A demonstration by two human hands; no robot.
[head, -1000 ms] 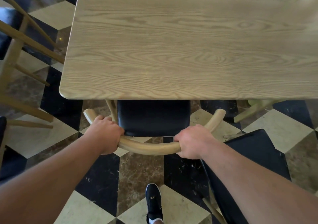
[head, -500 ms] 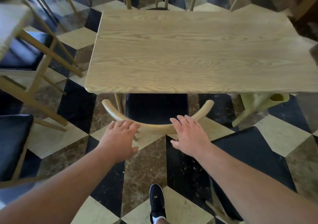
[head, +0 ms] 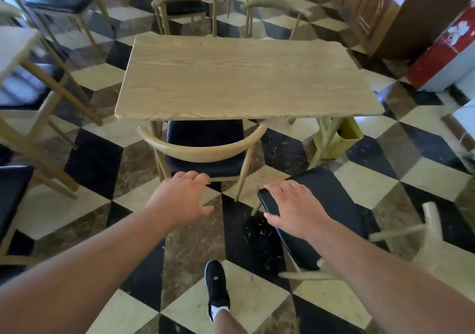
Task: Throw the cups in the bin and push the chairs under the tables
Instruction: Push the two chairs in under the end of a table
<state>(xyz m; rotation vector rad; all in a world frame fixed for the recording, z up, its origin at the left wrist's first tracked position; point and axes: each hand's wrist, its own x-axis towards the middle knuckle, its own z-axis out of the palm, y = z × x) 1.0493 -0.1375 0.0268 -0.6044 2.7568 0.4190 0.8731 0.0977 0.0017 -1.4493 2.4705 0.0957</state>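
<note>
Below centre frame, your L hand [head: 183, 200] and R hand [head: 295, 210] hover w/ fingers loosely spread, gripping nothing; the R one is over the near seat corner of a 2nd chair [head: 334, 205] at lower right, contact unclear. Mid-frame, the chair [head: 203, 151] sits w/ its seat partly under the table [head: 244, 76], backrest outside the edge. Yellow-green bin [head: 347, 134] stands by the table leg, right of centre.

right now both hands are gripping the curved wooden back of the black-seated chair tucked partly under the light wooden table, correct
No: the head view shows the left hand and right hand open and off the curved wooden back, gripping nothing. The black-seated chair is tucked partly under the light wooden table.
</note>
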